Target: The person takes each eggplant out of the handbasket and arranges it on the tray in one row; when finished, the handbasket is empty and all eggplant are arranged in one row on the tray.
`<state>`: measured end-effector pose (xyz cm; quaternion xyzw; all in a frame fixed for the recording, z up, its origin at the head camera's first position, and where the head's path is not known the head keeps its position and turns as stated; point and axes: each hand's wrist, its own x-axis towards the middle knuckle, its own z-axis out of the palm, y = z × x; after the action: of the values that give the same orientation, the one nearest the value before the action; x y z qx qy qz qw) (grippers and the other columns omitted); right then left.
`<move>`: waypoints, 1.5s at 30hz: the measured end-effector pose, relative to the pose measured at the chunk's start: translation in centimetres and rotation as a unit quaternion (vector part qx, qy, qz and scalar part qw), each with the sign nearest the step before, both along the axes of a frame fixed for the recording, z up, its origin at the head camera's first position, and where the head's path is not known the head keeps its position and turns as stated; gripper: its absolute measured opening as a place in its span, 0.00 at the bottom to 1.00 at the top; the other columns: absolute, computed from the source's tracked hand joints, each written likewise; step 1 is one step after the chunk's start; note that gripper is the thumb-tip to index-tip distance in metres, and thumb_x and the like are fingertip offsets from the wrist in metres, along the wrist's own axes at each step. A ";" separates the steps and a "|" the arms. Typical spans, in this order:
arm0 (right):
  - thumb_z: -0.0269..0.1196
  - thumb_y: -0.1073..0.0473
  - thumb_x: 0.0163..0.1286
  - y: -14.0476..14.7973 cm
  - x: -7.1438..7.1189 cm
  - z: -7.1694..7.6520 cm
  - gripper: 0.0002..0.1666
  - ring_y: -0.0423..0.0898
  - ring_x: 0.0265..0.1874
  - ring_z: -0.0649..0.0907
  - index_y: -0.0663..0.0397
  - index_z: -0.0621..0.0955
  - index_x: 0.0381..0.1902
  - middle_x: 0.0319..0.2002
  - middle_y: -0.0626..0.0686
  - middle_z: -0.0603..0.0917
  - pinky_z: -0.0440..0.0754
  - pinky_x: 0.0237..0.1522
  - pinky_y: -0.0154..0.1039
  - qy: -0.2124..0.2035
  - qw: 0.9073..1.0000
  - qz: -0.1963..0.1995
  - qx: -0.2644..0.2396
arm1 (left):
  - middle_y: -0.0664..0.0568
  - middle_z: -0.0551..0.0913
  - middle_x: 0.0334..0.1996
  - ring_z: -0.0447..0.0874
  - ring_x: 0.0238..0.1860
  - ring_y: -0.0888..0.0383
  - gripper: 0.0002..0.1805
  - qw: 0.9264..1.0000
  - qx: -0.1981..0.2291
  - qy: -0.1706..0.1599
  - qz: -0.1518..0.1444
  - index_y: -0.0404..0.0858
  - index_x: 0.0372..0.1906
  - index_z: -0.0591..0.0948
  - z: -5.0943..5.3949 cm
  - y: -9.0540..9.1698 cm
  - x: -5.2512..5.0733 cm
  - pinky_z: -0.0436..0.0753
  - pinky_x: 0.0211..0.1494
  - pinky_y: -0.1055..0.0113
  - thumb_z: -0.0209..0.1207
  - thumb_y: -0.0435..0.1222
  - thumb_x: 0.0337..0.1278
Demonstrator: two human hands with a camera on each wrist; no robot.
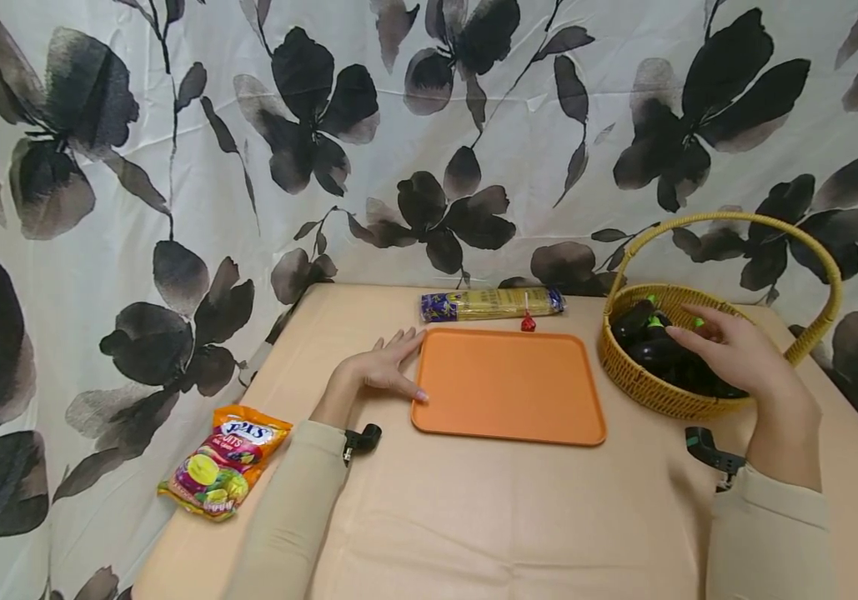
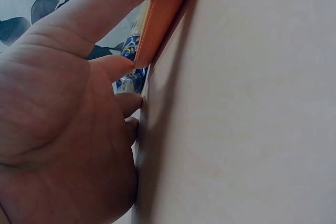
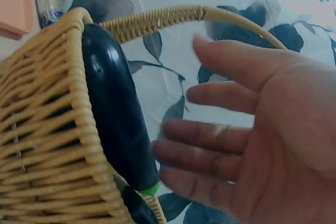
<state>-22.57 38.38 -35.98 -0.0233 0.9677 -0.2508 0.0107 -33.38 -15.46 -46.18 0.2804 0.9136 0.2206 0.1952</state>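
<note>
My left hand [image 1: 381,367] rests at the left edge of an orange tray [image 1: 507,387]. Its thumb touches the rim and the other fingers spread out over the table, as the left wrist view also shows. My right hand [image 1: 747,354] hovers over a wicker basket [image 1: 657,404] with a tall handle, holding nothing. Black eggplants [image 3: 115,108] with green stem ends lie in the basket. In the right wrist view the fingers are loosely extended beside the nearest eggplant; whether a fingertip touches it I cannot tell.
Behind the tray lies a long yellow and blue packet [image 1: 492,305], probably pasta, with a small red wrapped piece [image 1: 529,322] before it. An orange and purple candy bag [image 1: 226,462] sits at the table's left edge. Floral cloth [image 1: 466,125] hangs behind the table.
</note>
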 end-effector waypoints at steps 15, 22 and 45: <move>0.51 0.32 0.80 0.5 -0.5 -1.2 0.52 0.66 0.46 0.84 0.74 0.60 0.76 0.43 0.68 0.88 0.79 0.53 0.71 -0.055 0.998 0.010 0.041 | 0.43 0.34 0.86 0.27 0.86 0.44 0.74 1.000 0.000 -0.005 0.004 0.48 0.86 0.41 0.0 0.1 0.0 0.28 0.84 0.40 0.75 0.65 0.42; 0.43 0.27 0.79 -0.3 -1.2 -2.1 0.57 0.84 0.67 0.64 0.70 0.51 0.81 0.71 0.82 0.65 0.64 0.65 0.81 -0.077 0.995 0.008 0.059 | 0.44 0.34 0.86 0.27 0.86 0.45 0.74 1.000 -0.002 -0.005 0.006 0.49 0.86 0.41 -0.1 0.0 0.0 0.28 0.85 0.41 0.75 0.66 0.42; 0.47 0.39 0.84 -1.7 -3.0 -4.6 0.43 0.80 0.74 0.57 0.63 0.58 0.82 0.76 0.80 0.58 0.58 0.69 0.80 -0.036 0.999 0.032 -0.019 | 0.44 0.35 0.86 0.28 0.86 0.44 0.74 1.000 -0.003 -0.004 0.004 0.48 0.86 0.41 0.0 0.0 0.0 0.29 0.85 0.40 0.75 0.65 0.42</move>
<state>-25.54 36.68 -40.57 -0.0456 0.9604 -0.2697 0.0534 -33.39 -15.41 -46.21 0.2755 0.9144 0.2200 0.1989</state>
